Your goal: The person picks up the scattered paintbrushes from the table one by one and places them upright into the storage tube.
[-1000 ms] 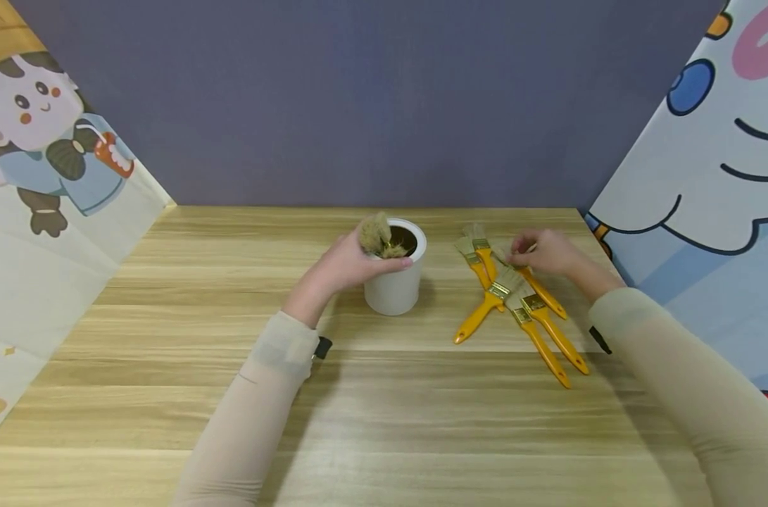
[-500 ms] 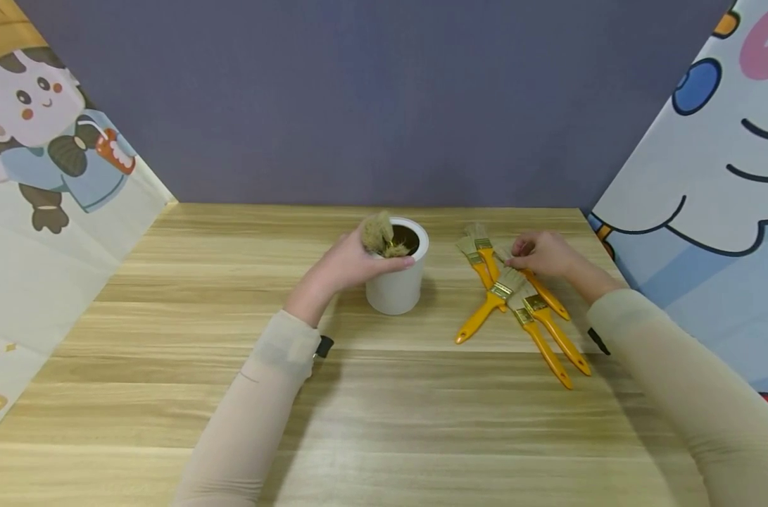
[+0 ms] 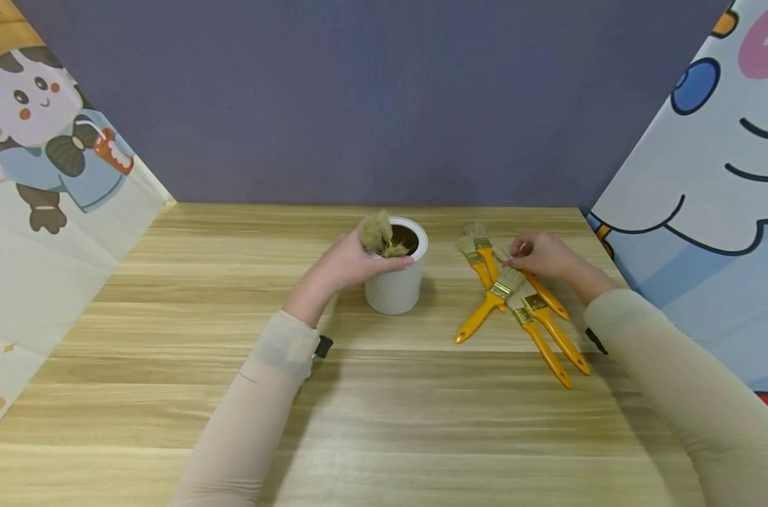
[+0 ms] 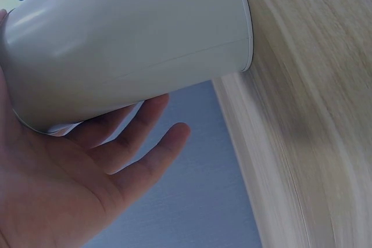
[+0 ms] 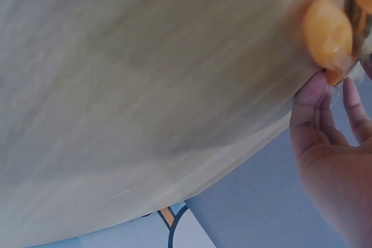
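A white cylindrical cup (image 3: 395, 282) stands upright on the wooden table (image 3: 384, 394), a little behind its middle, with a dark inside and pale tan bristle heads (image 3: 379, 236) poking above its rim on the left side. The left hand (image 3: 344, 266) wraps around the cup's near-left wall, thumb curled across the front just under the rim; the left wrist view shows the smooth, slightly glossy wall lying against the palm with the fingers loosely curved around it. To the right of the cup, apart from it, a loose pile of paintbrushes (image 3: 517, 299) lies flat on the table, each with a yellow-orange handle, a metal ferrule and short tan bristles, the handles crossing and fanning toward the near right. The right hand (image 3: 542, 255) rests on the far end of the pile, fingertips drawn together and pinching one brush near its bristles.
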A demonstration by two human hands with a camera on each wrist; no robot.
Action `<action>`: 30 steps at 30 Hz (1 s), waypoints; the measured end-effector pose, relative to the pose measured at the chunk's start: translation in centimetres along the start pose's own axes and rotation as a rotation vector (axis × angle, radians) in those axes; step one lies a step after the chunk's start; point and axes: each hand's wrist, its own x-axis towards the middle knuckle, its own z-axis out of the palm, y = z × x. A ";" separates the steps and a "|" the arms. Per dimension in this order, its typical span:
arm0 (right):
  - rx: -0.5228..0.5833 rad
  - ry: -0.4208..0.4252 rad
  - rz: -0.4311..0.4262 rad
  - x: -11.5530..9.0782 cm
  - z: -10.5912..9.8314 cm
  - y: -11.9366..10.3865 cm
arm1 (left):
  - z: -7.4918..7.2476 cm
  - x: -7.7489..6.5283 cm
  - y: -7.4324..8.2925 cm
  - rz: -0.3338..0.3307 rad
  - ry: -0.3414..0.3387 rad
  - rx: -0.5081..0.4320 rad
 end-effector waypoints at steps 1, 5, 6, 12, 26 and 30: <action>0.003 -0.001 -0.003 0.1 0.0 0.1 | 0.0 0.0 0.0 -0.001 0.000 0.000; 0.013 0.005 -0.010 0.1 0.1 0.2 | 0.0 0.0 -0.1 -0.004 -0.001 0.001; 0.017 0.006 -0.008 0.0 0.2 0.1 | 0.0 0.0 -0.1 -0.003 -0.002 -0.002; 0.025 0.015 0.009 0.1 0.2 0.2 | 0.0 0.0 -0.1 0.000 -0.007 -0.012; 0.005 0.007 0.029 0.4 -0.1 0.0 | 0.0 0.0 -0.1 0.004 -0.011 -0.023; 0.015 -0.003 0.045 0.4 -1.0 -0.3 | -0.1 0.0 -0.2 0.002 -0.014 -0.035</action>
